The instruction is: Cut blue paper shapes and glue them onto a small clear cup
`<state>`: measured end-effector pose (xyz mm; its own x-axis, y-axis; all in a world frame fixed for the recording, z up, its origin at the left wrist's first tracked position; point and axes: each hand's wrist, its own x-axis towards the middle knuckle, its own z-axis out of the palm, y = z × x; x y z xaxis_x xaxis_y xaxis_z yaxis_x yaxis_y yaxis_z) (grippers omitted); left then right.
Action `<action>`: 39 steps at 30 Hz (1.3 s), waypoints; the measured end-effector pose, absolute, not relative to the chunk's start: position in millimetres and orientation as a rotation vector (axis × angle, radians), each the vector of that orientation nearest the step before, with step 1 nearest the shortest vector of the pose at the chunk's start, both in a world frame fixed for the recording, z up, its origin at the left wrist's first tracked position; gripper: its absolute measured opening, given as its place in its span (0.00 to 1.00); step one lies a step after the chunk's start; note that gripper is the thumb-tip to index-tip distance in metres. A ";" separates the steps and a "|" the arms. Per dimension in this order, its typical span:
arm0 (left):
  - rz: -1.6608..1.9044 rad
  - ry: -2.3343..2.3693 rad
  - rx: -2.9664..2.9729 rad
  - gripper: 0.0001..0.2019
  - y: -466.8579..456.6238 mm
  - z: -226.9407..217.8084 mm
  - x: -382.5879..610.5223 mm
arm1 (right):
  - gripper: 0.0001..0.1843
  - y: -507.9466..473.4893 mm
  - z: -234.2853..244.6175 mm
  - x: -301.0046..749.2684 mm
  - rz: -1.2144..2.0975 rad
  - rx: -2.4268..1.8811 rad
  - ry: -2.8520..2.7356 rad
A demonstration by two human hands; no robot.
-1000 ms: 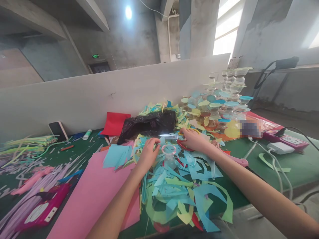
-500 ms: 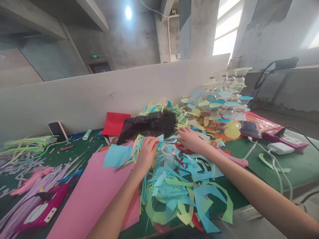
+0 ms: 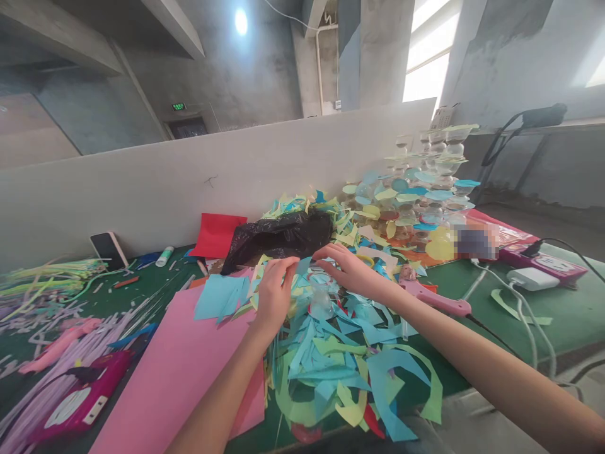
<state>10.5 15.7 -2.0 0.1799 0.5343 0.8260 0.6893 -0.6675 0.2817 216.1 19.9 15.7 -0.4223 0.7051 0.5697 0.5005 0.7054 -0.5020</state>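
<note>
My left hand (image 3: 276,289) pinches a small piece of blue paper (image 3: 303,265) between thumb and fingers. From the other side, my right hand (image 3: 344,267) has its bent fingertips at the paper's right edge, closed on it as far as I can see. Just below the hands a clear plastic cup (image 3: 321,305) stands among blue and green paper scraps (image 3: 326,366). A small stack of blue paper squares (image 3: 221,297) lies left of my left hand, partly over large pink sheets (image 3: 177,372).
Behind the hands lies a black plastic bag (image 3: 288,233). Joined clear cups with paper discs (image 3: 437,180) stand stacked at the back right. A pink glue gun (image 3: 437,299) lies right of my right hand. Power strips (image 3: 82,397) and cables flank the work area.
The scissors with red handles have left my right hand and are no longer clearly visible. That hand has moved left to the blue paper, while my left hand has shifted slightly.
</note>
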 end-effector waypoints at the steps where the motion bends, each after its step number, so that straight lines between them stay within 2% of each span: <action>1: -1.510 -1.208 -2.280 0.08 14.2 -1.0 11.3 | 0.12 20.0 16.0 215.9 0.349 -0.914 -2.093; 17: -1.713 -1.270 -2.261 0.09 -4.4 0.2 24.4 | 0.08 10.0 18.2 206.8 0.507 -0.811 -1.981; 21: -1.844 -1.389 -2.287 0.15 -6.1 -0.8 26.4 | 0.09 7.4 16.0 204.9 0.324 -0.762 -2.015; 28: -2.025 -1.416 -2.319 0.17 -9.1 -3.3 28.5 | 0.29 -0.7 14.7 202.5 -0.011 -0.713 -2.183; 35: -2.053 -1.396 -2.346 0.17 -10.4 -3.8 28.9 | 0.32 3.5 14.8 205.0 -0.265 -0.645 -2.238; 39: -2.034 -1.380 -2.307 0.18 -10.5 -2.5 28.6 | 0.30 9.2 12.4 209.4 -0.395 -0.639 -2.232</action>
<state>28.6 -10.5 -2.5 -0.0493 0.6900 0.7221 0.4158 -0.6432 0.6430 209.4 9.2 12.4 -0.5803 0.3201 0.7489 0.5579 0.8261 0.0792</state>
